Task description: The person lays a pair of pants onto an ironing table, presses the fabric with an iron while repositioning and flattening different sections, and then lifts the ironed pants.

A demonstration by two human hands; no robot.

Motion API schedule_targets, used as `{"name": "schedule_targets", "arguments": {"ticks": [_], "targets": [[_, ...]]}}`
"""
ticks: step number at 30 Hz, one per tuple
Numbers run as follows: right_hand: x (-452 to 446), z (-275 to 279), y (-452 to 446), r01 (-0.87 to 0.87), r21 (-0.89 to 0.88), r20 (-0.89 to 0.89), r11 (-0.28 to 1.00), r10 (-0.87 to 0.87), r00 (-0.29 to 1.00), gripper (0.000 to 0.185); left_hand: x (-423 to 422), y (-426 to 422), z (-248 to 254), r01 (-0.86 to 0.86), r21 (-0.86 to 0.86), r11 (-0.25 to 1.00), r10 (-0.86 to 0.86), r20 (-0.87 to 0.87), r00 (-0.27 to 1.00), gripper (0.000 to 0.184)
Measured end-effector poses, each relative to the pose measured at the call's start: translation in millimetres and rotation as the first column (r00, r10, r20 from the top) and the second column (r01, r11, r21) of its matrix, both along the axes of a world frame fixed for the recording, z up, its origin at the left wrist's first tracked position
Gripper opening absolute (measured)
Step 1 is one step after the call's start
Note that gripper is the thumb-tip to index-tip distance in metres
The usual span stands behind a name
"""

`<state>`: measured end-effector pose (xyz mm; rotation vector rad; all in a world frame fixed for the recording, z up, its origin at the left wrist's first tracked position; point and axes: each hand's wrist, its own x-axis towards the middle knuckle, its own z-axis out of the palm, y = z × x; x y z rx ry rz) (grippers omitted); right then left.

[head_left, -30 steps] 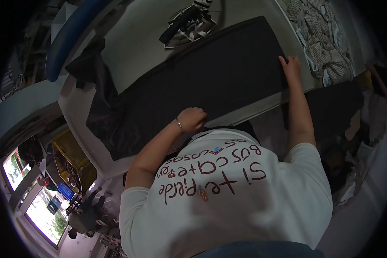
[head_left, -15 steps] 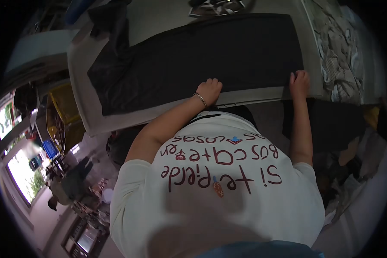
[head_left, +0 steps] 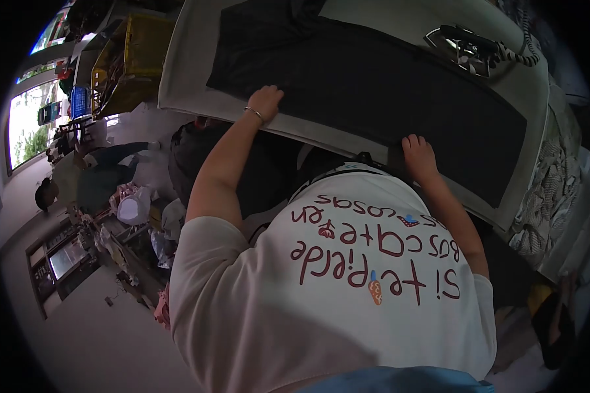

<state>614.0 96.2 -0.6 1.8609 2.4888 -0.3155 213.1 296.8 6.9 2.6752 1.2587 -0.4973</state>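
A long dark cloth is laid over a pale padded table, its long axis slanted from the upper left of the frame down toward the right. Its near edge is met by both hands, so the cloth lies forward of them, toward the top of the frame. The left hand is set near the left end, fingers curled over the edge; the right hand is placed right of the middle, fingers loosely bent — whether fabric is pinched by either cannot be told. The right end, stretched out past the right hand, is nearer to that hand. Beyond the far edge, at upper right, an iron is seen — untouched by either hand.
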Motion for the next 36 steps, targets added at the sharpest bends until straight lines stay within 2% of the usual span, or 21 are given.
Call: {"name": "schedule_targets", "arguments": {"ticks": [2, 4, 6, 8, 11, 13, 15, 17, 19, 22, 25, 29, 34, 36], "targets": [[-4.6, -0.8, 4.4, -0.017, 0.0, 0.012, 1.0, 0.017, 1.0, 0.018, -24.1, 8.4, -0.2, -0.025, 0.016, 1.0, 0.025, 0.003, 1.0, 0.021], [-13.3, -4.2, 8.6, -0.007, -0.017, 0.022, 1.0, 0.007, 1.0, 0.017, -37.1, 12.3, -7.6, 0.063, 0.079, 0.995, -0.069, 0.077, 0.995, 0.022], [-20.4, -4.5, 14.5, 0.008, -0.03, 0.029, 1.0, -0.007, 1.0, 0.016, -39.8, 12.5, -13.1, 0.059, 0.072, 0.996, -0.066, 0.102, 0.993, 0.023], [-25.2, -3.0, 18.0, 0.074, -0.12, 0.043, 0.99, -0.069, 0.997, 0.014, -40.3, 13.4, -11.3, 0.06, 0.063, 0.996, -0.067, 0.122, 0.99, 0.023], [-26.9, -3.4, 15.3, 0.047, -0.135, 0.053, 0.99, -0.04, 0.998, 0.012, -41.2, 13.3, -0.5, 0.091, 0.003, 0.996, -0.091, 0.121, 0.989, 0.022], [-27.5, -5.0, 16.3, 0.06, -0.13, 0.03, 0.99, -0.056, 0.998, 0.012, -40.7, 16.0, 3.5, 0.121, -0.045, 0.992, -0.117, 0.082, 0.99, 0.023], [-24.0, -4.6, 11.5, 0.098, -0.125, -0.012, 0.987, -0.1, 0.995, 0.014, -44.2, 18.4, -15.9, 0.081, -0.044, 0.996, -0.081, -0.002, 0.997, 0.024], [-16.5, -2.3, 5.4, 0.164, -0.12, 0.01, 0.979, -0.164, 0.986, 0.016, -34.2, 13.1, -8.7, 0.042, -0.01, 0.999, -0.042, -0.01, 0.999, 0.026], [-0.6, 5.1, -6.6, 0.242, -0.128, 0.073, 0.962, -0.235, 0.969, 0.017, -15.2, 1.8, 2.1, 0.096, 0.011, 0.995, -0.096, 0.022, 0.995, 0.027], [26.6, 14.6, -25.5, 0.311, -0.191, 0.125, 0.931, -0.292, 0.948, 0.017, 19.2, -10.3, 4.7, 0.206, -0.051, 0.977, -0.2, 0.103, 0.974, 0.028], [60.4, 9.4, -45.7, 0.335, -0.14, 0.153, 0.932, -0.314, 0.937, 0.015, 36.5, -12.0, 1.9, 0.308, -0.069, 0.949, -0.292, 0.185, 0.939, 0.027], [117.8, 6.8, -80.9, 0.42, -0.163, 0.185, 0.893, -0.391, 0.902, 0.012, 18.6, 0.9, -3.6, 0.315, -0.122, 0.941, -0.304, 0.099, 0.948, 0.025], [205.6, 5.6, -140.9, 0.512, -0.078, 0.252, 0.855, -0.48, 0.84, 0.012, 15.1, 5.0, 9.9, 0.287, -0.16, 0.944, -0.28, 0.066, 0.958, 0.021], [235.8, 3.3, -163.2, 0.571, -0.053, 0.276, 0.819, -0.538, 0.797, 0.014, 24.9, 3.4, 16.2, 0.206, -0.239, 0.949, -0.215, -0.009, 0.977, 0.016]]}}
